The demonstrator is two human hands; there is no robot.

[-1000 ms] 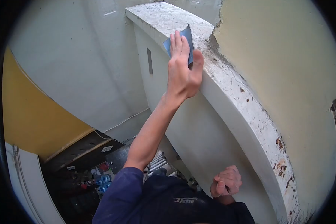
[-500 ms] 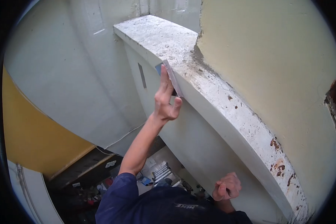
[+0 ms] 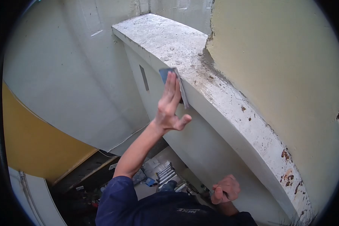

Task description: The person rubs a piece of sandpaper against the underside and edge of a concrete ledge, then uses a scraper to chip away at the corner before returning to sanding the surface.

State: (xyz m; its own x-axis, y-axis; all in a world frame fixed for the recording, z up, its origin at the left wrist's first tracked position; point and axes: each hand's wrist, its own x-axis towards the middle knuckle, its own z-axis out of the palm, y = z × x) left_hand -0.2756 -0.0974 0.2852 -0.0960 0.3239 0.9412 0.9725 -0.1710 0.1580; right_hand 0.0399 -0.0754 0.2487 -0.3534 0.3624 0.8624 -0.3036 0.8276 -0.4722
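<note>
My left hand (image 3: 169, 107) reaches up with its fingers stretched and its thumb apart. It presses a folded sheet of sandpaper (image 3: 184, 94), blue-grey on one side and pale on the other, against the front face of a white curved ledge (image 3: 229, 122). The sheet's upper corner reaches the ledge's top edge. Close to my body, well below the ledge, my right hand (image 3: 226, 189) is curled into a fist; whatever is inside it, if anything, is hidden.
A cream wall (image 3: 275, 56) with a broken edge rises behind the ledge. Loose crumbs and brown flaked patches (image 3: 288, 177) mark the ledge top. Far below are a ladder (image 3: 166, 175) and clutter on the floor. A yellow panel (image 3: 34, 132) curves at left.
My left hand and the sandpaper have moved slightly down and right along the ledge's front face. The right fist stays nearly in place. The view has shifted a little.
</note>
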